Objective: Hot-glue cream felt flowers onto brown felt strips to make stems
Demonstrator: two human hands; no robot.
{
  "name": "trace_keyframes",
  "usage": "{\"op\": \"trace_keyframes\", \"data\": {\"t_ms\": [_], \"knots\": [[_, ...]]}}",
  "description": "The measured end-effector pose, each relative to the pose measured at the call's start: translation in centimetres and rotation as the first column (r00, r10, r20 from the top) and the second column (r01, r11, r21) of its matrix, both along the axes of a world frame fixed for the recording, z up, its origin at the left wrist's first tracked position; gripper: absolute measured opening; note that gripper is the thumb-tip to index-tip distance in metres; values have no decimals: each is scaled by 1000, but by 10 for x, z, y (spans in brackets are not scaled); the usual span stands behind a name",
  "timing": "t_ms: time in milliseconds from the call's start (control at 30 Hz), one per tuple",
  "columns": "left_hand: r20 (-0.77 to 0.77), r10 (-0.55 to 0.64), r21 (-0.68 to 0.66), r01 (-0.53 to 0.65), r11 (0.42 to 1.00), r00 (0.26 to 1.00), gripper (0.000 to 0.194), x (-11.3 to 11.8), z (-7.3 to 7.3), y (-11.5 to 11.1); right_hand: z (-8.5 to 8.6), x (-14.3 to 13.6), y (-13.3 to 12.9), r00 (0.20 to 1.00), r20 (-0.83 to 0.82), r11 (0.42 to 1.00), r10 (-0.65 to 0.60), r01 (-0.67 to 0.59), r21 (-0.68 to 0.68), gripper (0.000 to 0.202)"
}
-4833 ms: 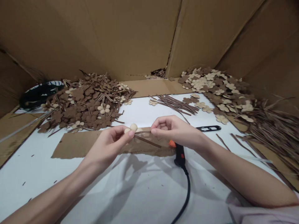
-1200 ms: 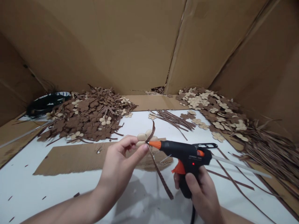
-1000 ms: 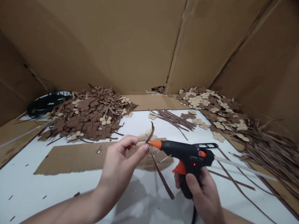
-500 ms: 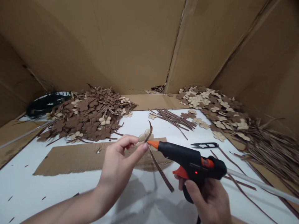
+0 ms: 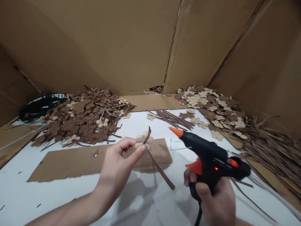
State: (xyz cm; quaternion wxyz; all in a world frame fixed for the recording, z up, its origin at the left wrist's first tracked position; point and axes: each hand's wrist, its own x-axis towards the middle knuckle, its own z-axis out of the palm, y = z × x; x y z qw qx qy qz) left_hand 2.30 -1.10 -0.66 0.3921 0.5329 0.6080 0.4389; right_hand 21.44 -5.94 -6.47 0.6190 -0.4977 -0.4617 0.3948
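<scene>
Between thumb and fingers, my left hand (image 5: 122, 163) pinches a cream fabric flower (image 5: 139, 138). A brown strip (image 5: 161, 171) lies across the flower's face, one end curling up and the longer end hanging down to the right. My right hand (image 5: 215, 196) is wrapped around the handle of a black hot glue gun (image 5: 207, 150) with an orange nozzle and trigger and a lit red light. The nozzle points up and left, apart from the flower. Below the flower lies a flat piece of cardboard (image 5: 70, 161) on the white table.
A heap of brown flowers and strips (image 5: 87, 116) spreads at the left. Cream and brown flowers (image 5: 207, 103) pile up at the right, beside a bundle of brown strips (image 5: 270, 150). More strips (image 5: 174, 118) lie at the centre back. Cardboard walls (image 5: 94, 47) surround the table.
The glue gun has moved right, away from the flower, and its nozzle now tips upward. The left hand still holds the flower and strip in nearly the same place.
</scene>
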Motion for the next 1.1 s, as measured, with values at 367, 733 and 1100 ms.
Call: {"op": "trace_keyframes", "data": {"t_ms": [367, 733, 1100], "knots": [[25, -77, -121, 79, 990, 997, 26, 7, -9, 0, 7, -6, 2, 995, -83, 996, 53, -47, 75, 40], [-18, -183, -199, 176, 964, 983, 24, 10, -10, -3, 26, -7, 17, 959, 157, 951, -236, 261, -166, 24], [117, -217, -336, 244, 910, 969, 30, 11, -9, -7, 22, -2, 21, 985, 141, 951, -102, 138, -276, 24]]}}
